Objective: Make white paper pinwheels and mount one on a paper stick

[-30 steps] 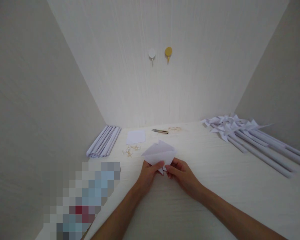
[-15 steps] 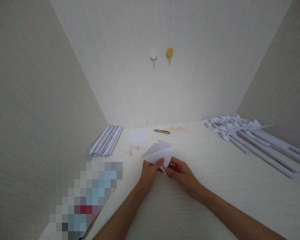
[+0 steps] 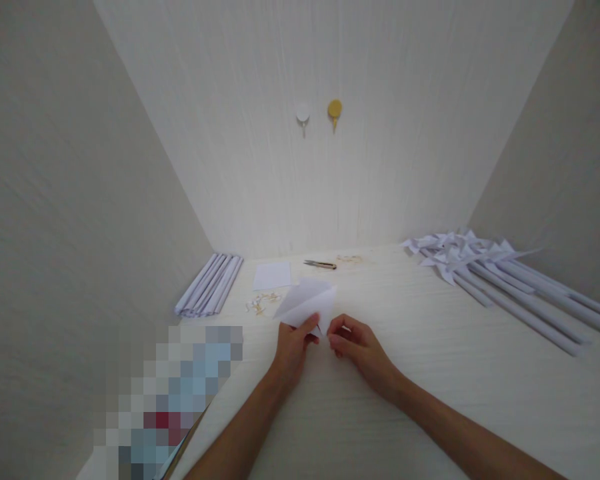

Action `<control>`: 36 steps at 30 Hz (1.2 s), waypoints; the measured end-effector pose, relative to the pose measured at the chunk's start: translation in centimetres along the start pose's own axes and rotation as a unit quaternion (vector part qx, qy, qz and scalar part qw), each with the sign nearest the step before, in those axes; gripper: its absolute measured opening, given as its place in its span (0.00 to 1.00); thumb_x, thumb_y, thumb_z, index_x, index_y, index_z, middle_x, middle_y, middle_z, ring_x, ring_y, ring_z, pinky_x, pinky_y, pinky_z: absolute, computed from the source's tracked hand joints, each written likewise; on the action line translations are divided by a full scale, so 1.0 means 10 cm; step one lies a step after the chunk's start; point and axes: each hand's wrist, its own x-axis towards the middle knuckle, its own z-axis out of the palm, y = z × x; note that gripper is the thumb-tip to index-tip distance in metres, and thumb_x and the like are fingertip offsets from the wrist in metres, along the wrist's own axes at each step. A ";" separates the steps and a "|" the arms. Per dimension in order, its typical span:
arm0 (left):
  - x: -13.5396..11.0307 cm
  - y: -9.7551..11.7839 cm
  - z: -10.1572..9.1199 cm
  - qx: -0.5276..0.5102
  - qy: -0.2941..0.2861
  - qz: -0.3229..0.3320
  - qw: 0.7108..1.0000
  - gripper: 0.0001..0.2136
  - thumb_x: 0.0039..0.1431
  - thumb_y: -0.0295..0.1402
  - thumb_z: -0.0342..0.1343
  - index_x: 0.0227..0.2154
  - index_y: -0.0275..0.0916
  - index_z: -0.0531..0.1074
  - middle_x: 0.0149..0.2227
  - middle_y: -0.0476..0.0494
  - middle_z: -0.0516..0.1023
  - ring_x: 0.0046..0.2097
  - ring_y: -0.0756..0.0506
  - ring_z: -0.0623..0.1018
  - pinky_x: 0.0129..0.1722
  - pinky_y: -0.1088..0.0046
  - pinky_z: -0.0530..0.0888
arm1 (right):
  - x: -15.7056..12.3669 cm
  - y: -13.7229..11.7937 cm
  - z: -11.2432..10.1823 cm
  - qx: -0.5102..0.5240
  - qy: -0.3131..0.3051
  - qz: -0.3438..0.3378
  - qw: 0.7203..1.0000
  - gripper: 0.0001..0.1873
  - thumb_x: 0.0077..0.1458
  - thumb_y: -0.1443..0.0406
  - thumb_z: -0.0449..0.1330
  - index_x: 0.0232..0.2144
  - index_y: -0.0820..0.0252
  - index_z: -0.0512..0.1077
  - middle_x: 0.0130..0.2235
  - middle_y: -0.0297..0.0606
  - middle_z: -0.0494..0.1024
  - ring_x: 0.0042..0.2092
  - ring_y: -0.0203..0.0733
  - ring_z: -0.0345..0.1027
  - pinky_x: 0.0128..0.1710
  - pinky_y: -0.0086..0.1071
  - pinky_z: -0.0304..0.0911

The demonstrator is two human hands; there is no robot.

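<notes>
My left hand (image 3: pixel 296 343) is closed on a square sheet of white paper (image 3: pixel 307 300), thumb on top and fingers beneath. The sheet is tilted above the table and has creases across it. A dark slit shows beside my left thumb, near the lower right corner. My right hand (image 3: pixel 354 339) is at that corner with thumb and forefinger pinched together. Whether the paper's tip or something small is between those fingers, I cannot tell. Behind the sheet, a stack of white paper squares (image 3: pixel 272 276) and small pale loose pieces (image 3: pixel 263 302) lie on the table.
Thread snips (image 3: pixel 321 265) lie near the back wall, beside some thin tan bits (image 3: pixel 350 259). Rolled paper sticks (image 3: pixel 210 285) are stacked at left. Several paper pinwheels on sticks (image 3: pixel 500 267) lie at right. Two hooks, one yellow (image 3: pixel 335 109), are on the wall. A pixelated patch covers the lower left.
The paper's raised far corner has flattened and its right flap has shifted. The right fingers have moved slightly away from the left thumb. The whole view has shifted a little.
</notes>
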 end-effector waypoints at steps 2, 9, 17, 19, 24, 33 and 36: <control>-0.01 0.00 0.01 0.020 -0.014 -0.002 1.000 0.12 0.32 0.31 0.63 0.24 0.34 0.70 0.20 0.51 0.71 0.20 0.53 0.67 0.17 0.79 0.61 | 0.01 0.02 0.01 -0.005 0.005 0.004 1.000 0.09 0.42 0.60 0.58 0.23 0.60 0.63 0.21 0.29 0.63 0.23 0.31 0.55 0.22 0.27 0.51; -0.02 -0.02 0.01 0.078 -0.061 0.003 0.995 0.13 0.32 0.35 0.64 0.21 0.33 0.70 0.18 0.50 0.69 0.19 0.55 0.64 0.15 0.79 0.59 | 0.01 0.01 -0.01 -0.052 0.025 -0.041 0.997 0.07 0.41 0.61 0.58 0.21 0.59 0.67 0.24 0.32 0.65 0.26 0.33 0.54 0.24 0.28 0.52; 0.04 0.00 -0.03 0.038 0.010 0.032 0.999 0.14 0.33 0.39 0.62 0.20 0.33 0.70 0.18 0.50 0.69 0.19 0.55 0.64 0.16 0.79 0.59 | 0.02 0.07 -0.03 -0.022 0.049 -0.021 0.998 0.05 0.40 0.65 0.58 0.19 0.60 0.66 0.26 0.34 0.65 0.29 0.36 0.57 0.25 0.28 0.54; 0.06 0.02 -0.05 0.033 0.032 0.051 0.998 0.13 0.34 0.38 0.62 0.20 0.34 0.70 0.19 0.51 0.69 0.20 0.55 0.64 0.17 0.80 0.59 | 0.02 0.06 -0.02 -0.014 0.066 -0.013 0.998 0.07 0.39 0.65 0.59 0.17 0.60 0.64 0.24 0.32 0.64 0.27 0.34 0.56 0.23 0.27 0.54; 0.08 0.02 -0.07 0.089 -0.004 0.051 0.995 0.10 0.35 0.37 0.61 0.16 0.34 0.71 0.17 0.51 0.68 0.19 0.55 0.63 0.18 0.79 0.60 | 0.04 0.01 -0.06 0.024 0.173 -0.005 0.985 0.11 0.38 0.60 0.61 0.20 0.59 0.63 0.20 0.29 0.63 0.21 0.31 0.54 0.18 0.27 0.51; -0.01 0.01 -0.01 0.151 -0.066 0.029 0.986 0.06 0.35 0.31 0.60 0.14 0.33 0.72 0.15 0.48 0.71 0.19 0.52 0.66 0.18 0.77 0.61 | 0.05 0.03 -0.05 0.004 0.130 0.033 0.991 0.14 0.39 0.56 0.61 0.23 0.60 0.66 0.16 0.27 0.61 0.17 0.29 0.51 0.16 0.26 0.46; 0.00 0.01 -0.01 0.104 -0.059 0.031 0.992 0.05 0.35 0.31 0.60 0.15 0.33 0.72 0.16 0.48 0.72 0.18 0.53 0.66 0.17 0.78 0.61 | 0.04 0.01 -0.02 -0.064 0.054 0.012 0.996 0.12 0.41 0.57 0.60 0.18 0.60 0.66 0.15 0.27 0.59 0.19 0.30 0.51 0.17 0.27 0.47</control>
